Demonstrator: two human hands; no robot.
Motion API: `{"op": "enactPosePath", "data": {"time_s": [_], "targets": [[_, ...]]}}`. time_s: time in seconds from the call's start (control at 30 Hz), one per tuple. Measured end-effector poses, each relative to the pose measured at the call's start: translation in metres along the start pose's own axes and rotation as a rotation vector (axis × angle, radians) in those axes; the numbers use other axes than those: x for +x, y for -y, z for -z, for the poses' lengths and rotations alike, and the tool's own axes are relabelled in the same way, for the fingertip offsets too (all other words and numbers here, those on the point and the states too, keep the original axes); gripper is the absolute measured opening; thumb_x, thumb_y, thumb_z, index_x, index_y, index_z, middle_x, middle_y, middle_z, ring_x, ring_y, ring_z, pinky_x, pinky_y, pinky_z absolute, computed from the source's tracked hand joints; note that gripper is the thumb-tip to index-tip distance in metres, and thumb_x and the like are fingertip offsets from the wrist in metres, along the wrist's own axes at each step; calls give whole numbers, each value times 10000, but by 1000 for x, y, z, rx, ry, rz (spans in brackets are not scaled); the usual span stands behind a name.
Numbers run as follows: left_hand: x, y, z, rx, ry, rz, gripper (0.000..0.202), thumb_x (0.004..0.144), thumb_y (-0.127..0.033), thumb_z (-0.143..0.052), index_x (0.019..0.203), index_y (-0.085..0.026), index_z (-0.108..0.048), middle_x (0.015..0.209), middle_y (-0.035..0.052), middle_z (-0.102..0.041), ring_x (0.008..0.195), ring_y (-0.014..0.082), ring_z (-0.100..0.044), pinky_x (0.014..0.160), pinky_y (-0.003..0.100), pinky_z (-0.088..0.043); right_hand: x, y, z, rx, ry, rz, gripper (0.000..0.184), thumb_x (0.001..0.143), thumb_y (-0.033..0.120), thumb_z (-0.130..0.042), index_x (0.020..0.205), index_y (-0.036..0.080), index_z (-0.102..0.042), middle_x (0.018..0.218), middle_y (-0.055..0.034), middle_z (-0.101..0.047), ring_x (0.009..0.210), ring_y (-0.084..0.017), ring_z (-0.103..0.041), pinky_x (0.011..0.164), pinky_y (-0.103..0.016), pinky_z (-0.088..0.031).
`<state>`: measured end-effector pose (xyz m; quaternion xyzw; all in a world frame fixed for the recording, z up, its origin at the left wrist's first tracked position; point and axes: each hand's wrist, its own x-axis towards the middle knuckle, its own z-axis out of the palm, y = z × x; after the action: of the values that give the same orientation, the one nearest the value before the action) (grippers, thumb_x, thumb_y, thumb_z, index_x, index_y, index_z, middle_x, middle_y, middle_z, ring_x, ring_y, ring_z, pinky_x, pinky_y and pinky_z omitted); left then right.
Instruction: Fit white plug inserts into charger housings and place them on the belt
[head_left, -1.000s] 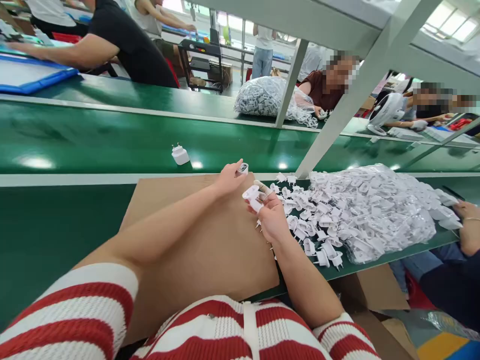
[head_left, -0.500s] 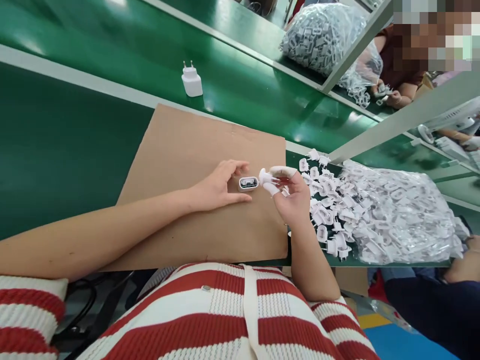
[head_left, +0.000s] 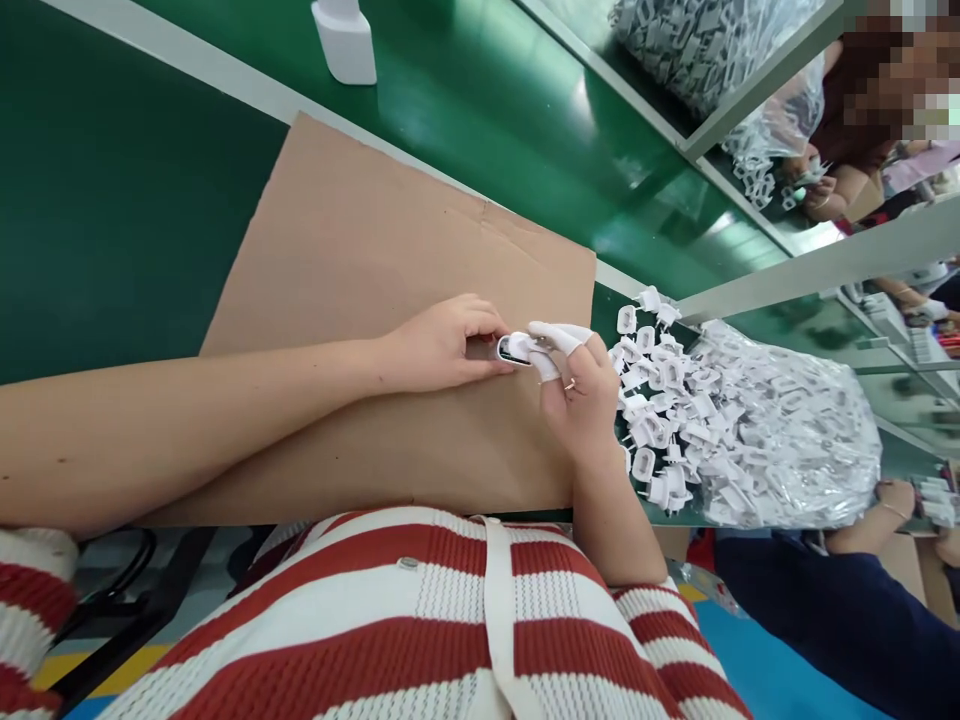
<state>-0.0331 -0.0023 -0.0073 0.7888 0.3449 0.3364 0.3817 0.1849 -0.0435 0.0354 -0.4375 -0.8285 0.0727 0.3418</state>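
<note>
White plastic housing (head_left: 503, 351) sits just right of mid-frame, pinched between thumb and fingers of the left hand (head_left: 459, 343); grip from the left side likely steadies it and leaves its open end facing right. Right hand (head_left: 581, 390) is clamped on a white plug cap (head_left: 523, 344), up against that opening. Hands close together, parts between them. Pale finger covers (head_left: 571, 337) on the right hand, probably for protection or grip; they partly block the view, so can't tell whether cap is seated.

Cardboard sheet (head_left: 420, 240) lies under both hands on the green bench (head_left: 142, 220), probably as padding. Loose caps (head_left: 660, 395) spread right of centre, beside the right wrist, presumably for short reach; clear bag (head_left: 810, 430) of more caps behind them at right. Lone charger (head_left: 346, 48) upper left, top cut off by frame. Pale metal post (head_left: 817, 262) slants across upper right, hiding some background. Another person's hand (head_left: 896, 498) near the bag, far right.
</note>
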Motion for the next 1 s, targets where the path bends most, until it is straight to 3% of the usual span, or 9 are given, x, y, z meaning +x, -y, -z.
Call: {"op": "enactPosePath", "data": {"time_s": [0.1,0.3,0.57,0.77,0.9,1.0], "targets": [[0,-2,1,-12,6,11,323,931,-496,-700,989,-183,-753,969,70,-717,960,237,-623,886,334,-485,0,3,0,-11,-24,6,374,1007,126,-550,1333,282,-647,1158,-94,-739,1083,-253,-694,924,-424,-607],[1,-2,1,-1,-4,17,312,921,-497,-700,954,-190,-746,948,60,-714,946,234,-624,875,334,-488,-1,5,-6,-105,68,-13,379,978,109,-531,1301,253,-669,1117,-110,-716,1050,-271,-673,907,-439,-592],[0,-3,0,-5,-14,22,327,918,-506,-698,957,-187,-758,946,64,-719,942,235,-626,867,335,-493,3,9,-6,-242,79,9,408,910,13,-501,1175,219,-732,969,-85,-698,894,-236,-643,780,-361,-540],[0,-3,-1,8,-17,18,340,922,-514,-686,957,-182,-753,967,74,-724,957,243,-631,852,339,-499,2,4,-9,-225,115,-69,385,871,24,-534,1129,212,-749,961,-83,-698,915,-233,-668,829,-352,-557],[-1,-3,-4,38,-31,-30,338,942,-500,-671,1007,-175,-739,995,84,-742,958,249,-650,885,362,-509,-5,5,-16,-135,69,-120,455,922,70,-526,1301,264,-687,1091,-71,-741,1028,-239,-692,1094,-435,-519],[-5,-5,-6,44,-55,-67,316,989,-418,-612,1166,-170,-696,1167,108,-748,1051,254,-687,961,380,-531,-9,4,-17,70,-16,-184,620,963,238,-641,1555,260,-460,1333,-115,-690,1179,-253,-674,1114,-451,-529]]}}
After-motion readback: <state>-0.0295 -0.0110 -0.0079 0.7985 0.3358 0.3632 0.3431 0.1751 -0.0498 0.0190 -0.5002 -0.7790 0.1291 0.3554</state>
